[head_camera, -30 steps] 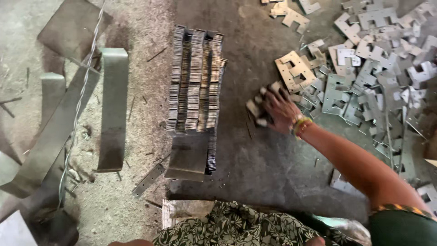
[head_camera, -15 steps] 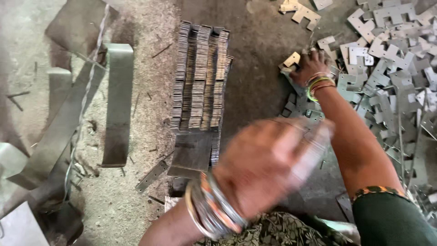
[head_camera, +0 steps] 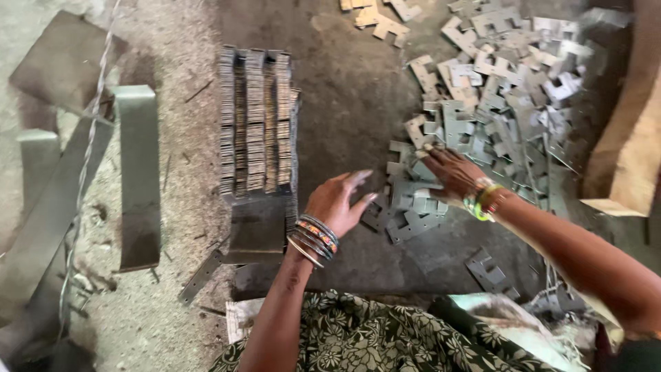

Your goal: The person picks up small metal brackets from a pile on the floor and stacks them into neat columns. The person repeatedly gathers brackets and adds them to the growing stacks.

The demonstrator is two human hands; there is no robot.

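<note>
While right hand (head_camera: pixel 451 173) rests flat, fingers spread, on plates (head_camera: pixel 413 200), left hand (head_camera: pixel 337 203) hovers open between them and stack (head_camera: pixel 258 120); nothing gripped.

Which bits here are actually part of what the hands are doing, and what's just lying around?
In hand:
- left hand, open, beside the small heap
- right hand resting on the small heap of flat metal stampings
- big loose pile of stampings
- stacked rows of stampings

Lying about:
- bent metal strips
- wire
- wooden block
</note>
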